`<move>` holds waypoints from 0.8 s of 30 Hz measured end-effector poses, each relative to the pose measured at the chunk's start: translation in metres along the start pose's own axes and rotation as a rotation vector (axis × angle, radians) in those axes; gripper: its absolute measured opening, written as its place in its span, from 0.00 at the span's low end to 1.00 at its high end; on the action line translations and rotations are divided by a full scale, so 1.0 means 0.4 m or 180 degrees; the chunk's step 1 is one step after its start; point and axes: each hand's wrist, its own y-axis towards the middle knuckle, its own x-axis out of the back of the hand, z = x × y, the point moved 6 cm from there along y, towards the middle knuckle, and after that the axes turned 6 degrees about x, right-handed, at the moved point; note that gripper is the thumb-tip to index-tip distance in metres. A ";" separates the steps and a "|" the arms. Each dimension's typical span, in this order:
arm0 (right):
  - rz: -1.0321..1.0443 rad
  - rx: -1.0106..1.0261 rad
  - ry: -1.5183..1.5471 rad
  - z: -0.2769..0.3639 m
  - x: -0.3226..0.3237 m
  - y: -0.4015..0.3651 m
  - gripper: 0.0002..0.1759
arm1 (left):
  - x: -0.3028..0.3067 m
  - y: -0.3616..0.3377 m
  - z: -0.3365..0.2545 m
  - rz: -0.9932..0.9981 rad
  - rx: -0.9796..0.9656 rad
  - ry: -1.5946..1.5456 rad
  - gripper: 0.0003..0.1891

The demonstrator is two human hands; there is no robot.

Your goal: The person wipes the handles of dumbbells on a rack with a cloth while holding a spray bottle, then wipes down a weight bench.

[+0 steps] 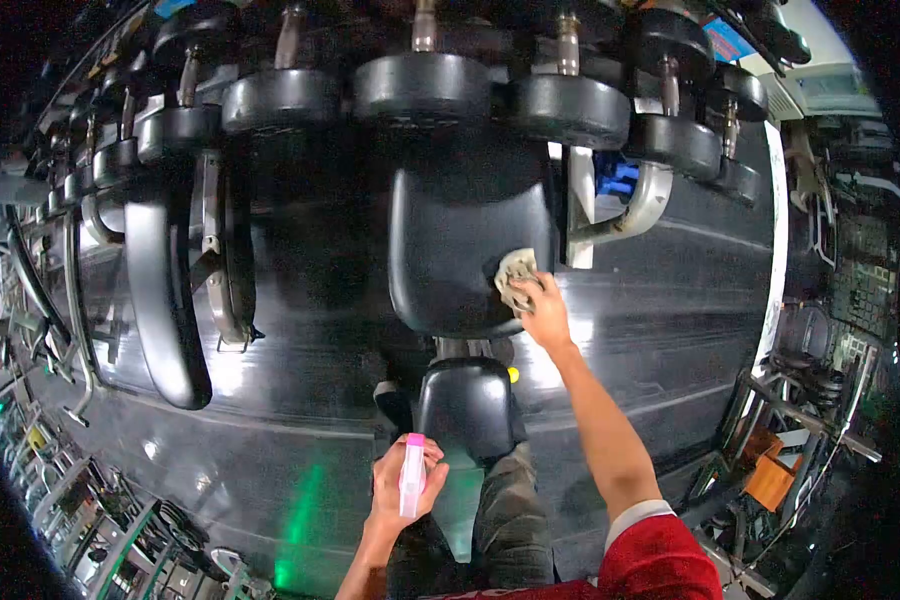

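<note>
My right hand [542, 305] grips a crumpled beige cloth [517, 278], pressed on the right edge of the black padded backrest [460, 240] of a weight bench. In front of it sits the smaller black bench seat [467, 400], close to my knees. Low in the view, my left hand [400, 482] is wrapped round a spray bottle with a pink and white head [411, 475]. Its translucent body hangs below, partly hidden by the hand and the head.
A row of black dumbbells [423, 88] runs across the top on a rack with a grey metal leg [635, 210]. Another black bench [165, 290] stands to the left. Gym machines line both sides, and an orange-brown box [773, 480] is at the lower right.
</note>
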 end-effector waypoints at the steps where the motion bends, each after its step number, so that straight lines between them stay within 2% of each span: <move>1: 0.0226 -0.0342 0.0570 -0.036 0.000 -0.004 0.24 | 0.003 0.004 -0.009 -0.0025 -0.0024 -0.0002 0.11; 3: -0.0078 -0.0247 0.0444 -0.102 0.036 0.055 0.14 | 0.007 0.005 -0.016 -0.0048 0.0183 -0.0013 0.11; 7: -0.1406 0.0224 -0.0020 -0.078 0.129 0.276 0.18 | 0.006 -0.012 0.021 0.0012 0.0248 -0.0036 0.11; 9: -0.1024 0.0225 -0.0374 -0.138 0.034 0.347 0.23 | -0.001 -0.025 0.056 0.0025 0.0355 -0.0044 0.11; 10: -0.1026 0.0196 -0.0371 -0.117 0.026 0.340 0.23 | -0.003 -0.025 0.056 0.0049 0.0365 -0.0030 0.11; 12: -0.1042 -0.0227 -0.0832 -0.061 0.032 0.307 0.27 | 0.001 -0.026 0.051 0.0028 0.0424 -0.0075 0.10; 14: -0.0840 -0.0187 -0.0973 -0.063 0.014 0.226 0.30 | 0.006 -0.026 0.051 0.0030 0.0365 -0.0036 0.10; 15: -0.0891 -0.0109 -0.0894 -0.045 0.017 0.167 0.31 | 0.010 -0.024 0.047 0.0004 0.0297 -0.0001 0.10; 16: -0.0755 -0.0364 -0.0561 -0.050 0.010 0.101 0.33 | 0.012 -0.021 0.041 0.0002 0.0275 -0.0024 0.10; 18: -0.0943 -0.0517 -0.0240 -0.042 -0.011 -0.027 0.32 | 0.016 -0.020 0.036 0.0062 0.0432 -0.0126 0.10; 19: -0.1011 -0.0889 -0.0166 -0.024 -0.025 -0.082 0.31 | 0.023 -0.020 0.034 0.0057 0.0419 -0.0129 0.10; 20: -0.1322 -0.0820 -0.0104 0.012 -0.033 -0.122 0.31 | 0.026 -0.018 0.032 0.0074 0.0361 -0.0097 0.10; 23: -0.1800 -0.1806 0.0038 0.061 -0.141 -0.226 0.27 | 0.038 -0.031 0.044 0.0118 0.0363 -0.0078 0.11; 24: -0.1800 -0.1808 0.0059 0.099 -0.185 -0.228 0.27 | 0.046 -0.035 0.052 0.0112 0.0411 -0.0097 0.11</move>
